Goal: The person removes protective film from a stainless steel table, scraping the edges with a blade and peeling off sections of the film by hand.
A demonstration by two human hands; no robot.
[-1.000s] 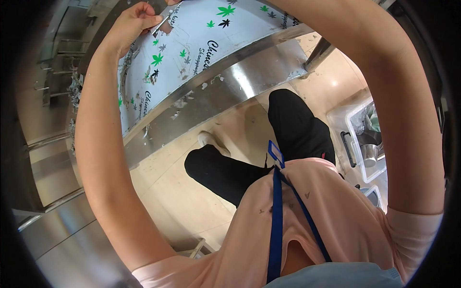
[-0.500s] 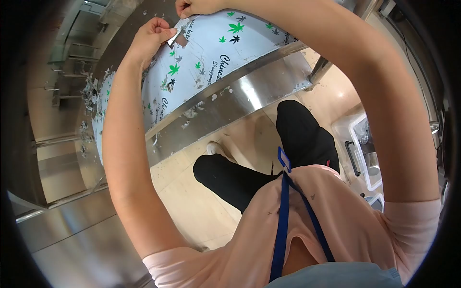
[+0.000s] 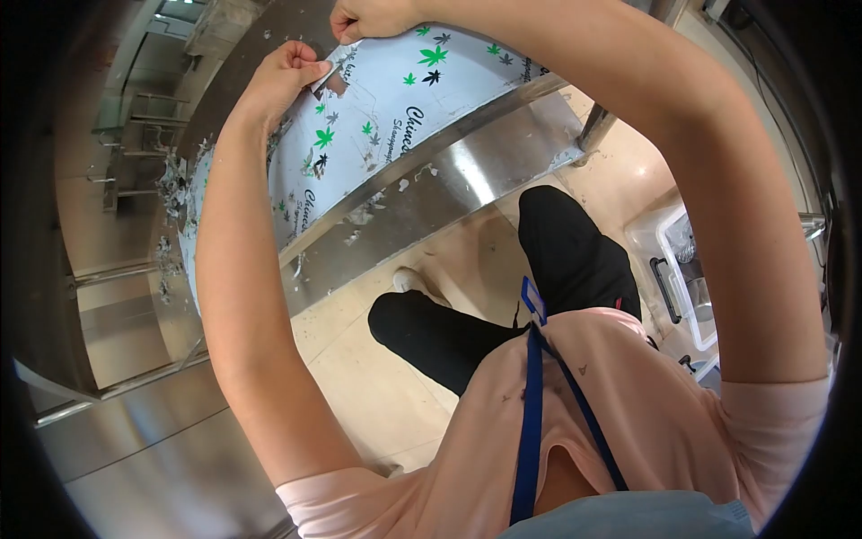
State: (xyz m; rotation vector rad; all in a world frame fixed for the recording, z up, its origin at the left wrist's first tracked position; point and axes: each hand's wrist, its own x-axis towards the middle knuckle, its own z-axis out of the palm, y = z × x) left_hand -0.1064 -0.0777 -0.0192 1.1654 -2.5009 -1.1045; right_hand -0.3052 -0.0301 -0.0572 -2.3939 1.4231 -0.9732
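A white protective film point(image 3: 382, 106), printed with green and dark leaves and lettering, covers much of the stainless steel tabletop point(image 3: 215, 104). My left hand point(image 3: 285, 74) is closed, thumb against fingers, pinching a lifted flap of this film near the far edge. Right beside it, my right hand point(image 3: 371, 16) has its fingers curled at the film's upper edge; its fingertips are partly hidden, but they appear to grip the same strip. A small patch of bare metal shows just below the flap. Scratches and torn spots mark the film.
Shredded film scraps point(image 3: 172, 184) cluster at the table's left edge. More bits lie on the metal lower shelf point(image 3: 449, 171). A clear plastic bin point(image 3: 666, 260) with a black handle stands on the floor at right. My knees are close to the table's near side.
The view has shifted slightly. My left hand has lowered a little at the flap, and both hands keep nearly the same place on the film.
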